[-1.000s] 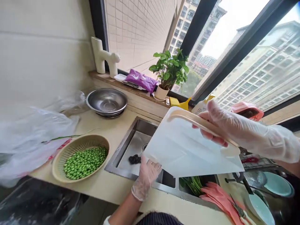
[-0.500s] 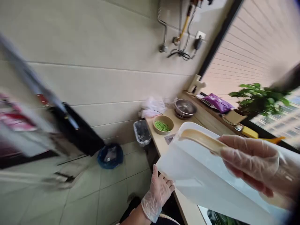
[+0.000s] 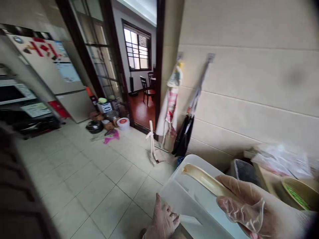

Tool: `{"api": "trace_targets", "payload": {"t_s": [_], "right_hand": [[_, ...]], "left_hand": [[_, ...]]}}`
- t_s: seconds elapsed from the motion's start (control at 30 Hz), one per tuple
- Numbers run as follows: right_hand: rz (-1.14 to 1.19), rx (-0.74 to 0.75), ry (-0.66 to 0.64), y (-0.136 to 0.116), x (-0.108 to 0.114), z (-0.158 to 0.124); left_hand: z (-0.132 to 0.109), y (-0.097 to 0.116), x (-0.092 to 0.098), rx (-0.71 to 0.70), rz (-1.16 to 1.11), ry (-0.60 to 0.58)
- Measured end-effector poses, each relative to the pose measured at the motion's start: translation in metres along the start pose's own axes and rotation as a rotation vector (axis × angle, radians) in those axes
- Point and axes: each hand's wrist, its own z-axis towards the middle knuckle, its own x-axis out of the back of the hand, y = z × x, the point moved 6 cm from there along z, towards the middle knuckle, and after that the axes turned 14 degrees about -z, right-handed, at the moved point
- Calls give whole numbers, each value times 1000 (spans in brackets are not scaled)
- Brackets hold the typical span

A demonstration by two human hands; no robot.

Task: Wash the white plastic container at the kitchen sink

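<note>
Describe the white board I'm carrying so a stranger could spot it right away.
Start at the beige tiled wall on the right and drop to the gloved right hand. It grips the board, a flat white plastic slab, the only thing here with a tan handle along its edge.

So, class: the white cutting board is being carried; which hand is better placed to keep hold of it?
The right hand: its fingers wrap the cutting board's beige handle. The left hand only touches the lower edge, open.
</note>
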Motion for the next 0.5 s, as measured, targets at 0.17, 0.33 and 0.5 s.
{"api": "trace_targets", "payload": {"t_s": [0.17, 0.33, 0.5], "right_hand": [[-122, 221, -365, -135, -70, 104], [-269, 395, -499, -253, -125, 212], [-379, 591, -528, -361, -157, 333]], "left_hand": [[-37, 162, 4, -152, -94, -5], [-55, 303, -22, -292, -207, -50], [-46, 449, -64, -437, -290, -72]]}}
